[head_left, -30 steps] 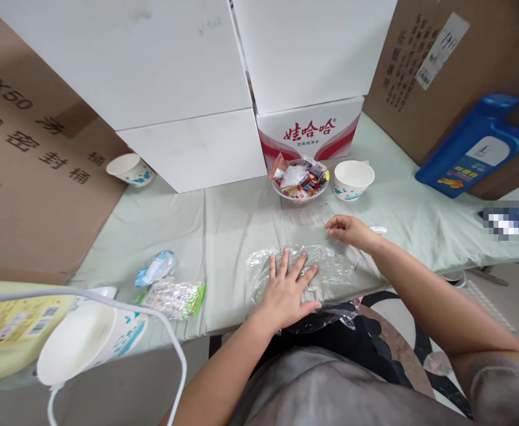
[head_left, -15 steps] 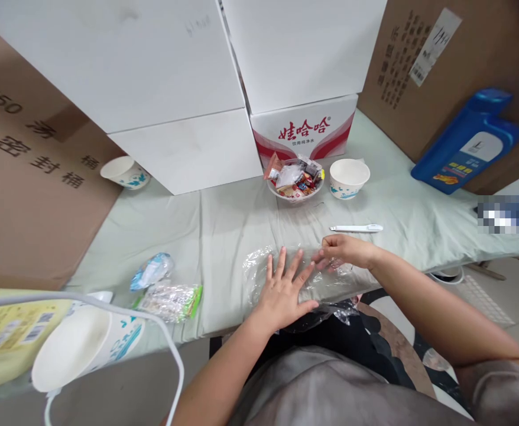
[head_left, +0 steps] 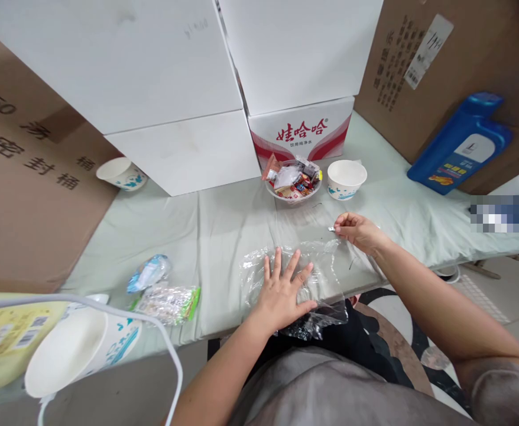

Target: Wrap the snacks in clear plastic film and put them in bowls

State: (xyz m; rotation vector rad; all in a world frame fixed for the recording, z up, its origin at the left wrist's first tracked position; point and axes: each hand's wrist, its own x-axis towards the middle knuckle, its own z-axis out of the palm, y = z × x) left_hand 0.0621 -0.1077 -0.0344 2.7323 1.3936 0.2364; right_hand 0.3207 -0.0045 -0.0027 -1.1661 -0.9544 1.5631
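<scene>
My left hand (head_left: pixel 281 290) lies flat, fingers spread, on a crumpled clear plastic bag (head_left: pixel 326 266) at the table's front edge; part of the bag hangs over the edge. My right hand (head_left: pixel 359 231) is just beyond the bag to the right, fingers curled around a slim white pen-like tool (head_left: pixel 331 229). Only the tool's left tip shows past my fingers. A clear bowl of wrapped snacks (head_left: pixel 292 180) and an empty paper bowl (head_left: pixel 347 179) stand behind my right hand.
White boxes (head_left: pixel 175 89) and a red-and-white carton (head_left: pixel 304 130) wall off the back, with cardboard (head_left: pixel 29 177) on the left. A blue jug (head_left: pixel 459 145) leans at right. Two snack packets (head_left: pixel 168 302), a big paper bowl (head_left: pixel 77 355) and a white cable (head_left: pixel 171 355) are at left.
My right hand left the bag and moved back right onto the white tool, closing over it. My left hand stayed pressed on the bag.
</scene>
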